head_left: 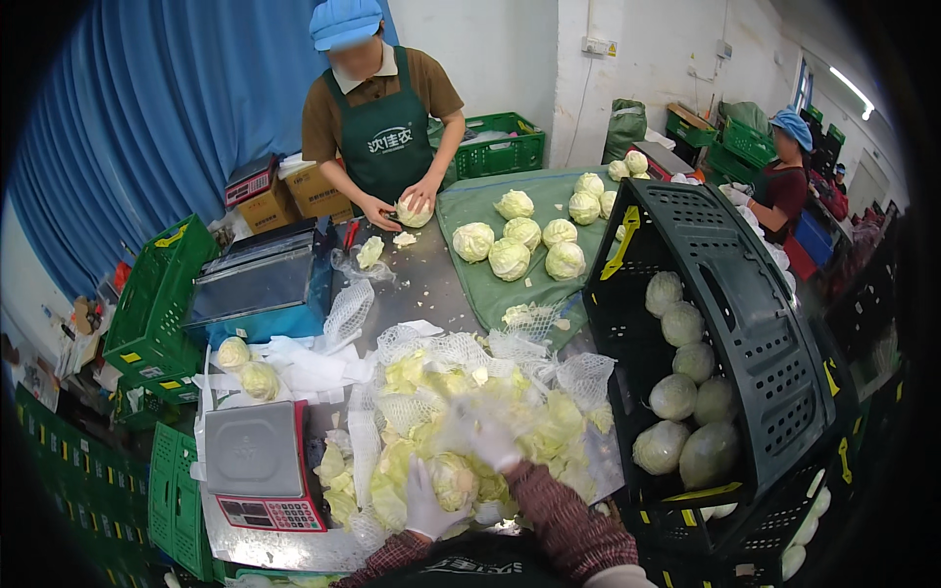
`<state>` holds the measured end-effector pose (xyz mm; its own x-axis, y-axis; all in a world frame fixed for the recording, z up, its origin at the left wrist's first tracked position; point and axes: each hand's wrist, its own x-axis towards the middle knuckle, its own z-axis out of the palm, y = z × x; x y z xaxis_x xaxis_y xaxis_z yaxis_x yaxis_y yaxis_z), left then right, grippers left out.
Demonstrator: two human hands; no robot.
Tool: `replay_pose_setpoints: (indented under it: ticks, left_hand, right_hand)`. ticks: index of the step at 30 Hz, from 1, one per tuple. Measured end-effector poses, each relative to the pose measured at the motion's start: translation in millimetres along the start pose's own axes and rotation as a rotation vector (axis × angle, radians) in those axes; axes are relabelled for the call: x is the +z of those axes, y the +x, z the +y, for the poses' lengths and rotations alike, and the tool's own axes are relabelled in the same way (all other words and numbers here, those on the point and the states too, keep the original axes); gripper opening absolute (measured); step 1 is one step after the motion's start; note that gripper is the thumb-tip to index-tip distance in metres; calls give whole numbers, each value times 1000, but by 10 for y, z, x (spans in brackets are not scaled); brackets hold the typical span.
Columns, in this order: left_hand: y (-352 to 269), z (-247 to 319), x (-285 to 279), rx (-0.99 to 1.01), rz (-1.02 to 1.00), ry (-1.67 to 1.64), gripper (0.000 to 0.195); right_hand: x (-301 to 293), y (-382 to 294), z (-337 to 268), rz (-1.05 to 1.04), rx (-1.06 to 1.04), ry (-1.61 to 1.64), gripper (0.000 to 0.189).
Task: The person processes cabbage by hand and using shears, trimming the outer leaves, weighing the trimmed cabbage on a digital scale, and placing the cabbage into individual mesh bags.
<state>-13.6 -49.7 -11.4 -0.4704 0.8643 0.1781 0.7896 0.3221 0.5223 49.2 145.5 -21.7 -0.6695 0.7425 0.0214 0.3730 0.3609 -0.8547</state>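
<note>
My left hand [428,500], in a white glove, lies against the left side of a pale cabbage head [450,481] at the table's near edge. The cabbage shows a cut stem facing up and right. My right hand [494,441], also gloved, is blurred over the loose leaves just above and right of that head; whether it holds anything cannot be made out. Around both hands spreads a heap of torn cabbage leaves [397,448] mixed with white foam netting [412,411].
At left stand a digital scale [253,452] and two cabbages [259,380]. A tilted dark crate [750,331] with wrapped cabbages is at right. Across the table, a co-worker [382,125] handles a cabbage [414,212]; several cabbages [509,259] rest on green cloth [470,198].
</note>
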Motion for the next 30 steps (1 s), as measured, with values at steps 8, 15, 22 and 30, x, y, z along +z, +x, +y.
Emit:
replay_pose_setpoints:
  ticks: [8,15,22,30]
  left_hand:
    - [178,-352,-266,-282,-12,-668,125]
    - [251,-21,4,-200,90,-271,122]
    - [309,54,19,-237,44,-246,123]
    - [318,49,95,-220,53,-171,117]
  right_hand:
    - [-479,-4,142,531,-259,-287,22]
    - [-319,-1215,-368,69,-183,-331,23]
    - [-195,-1400,-316,90,-230,-356,20]
    - [-167,-1306,-332,16,-107,-473,20]
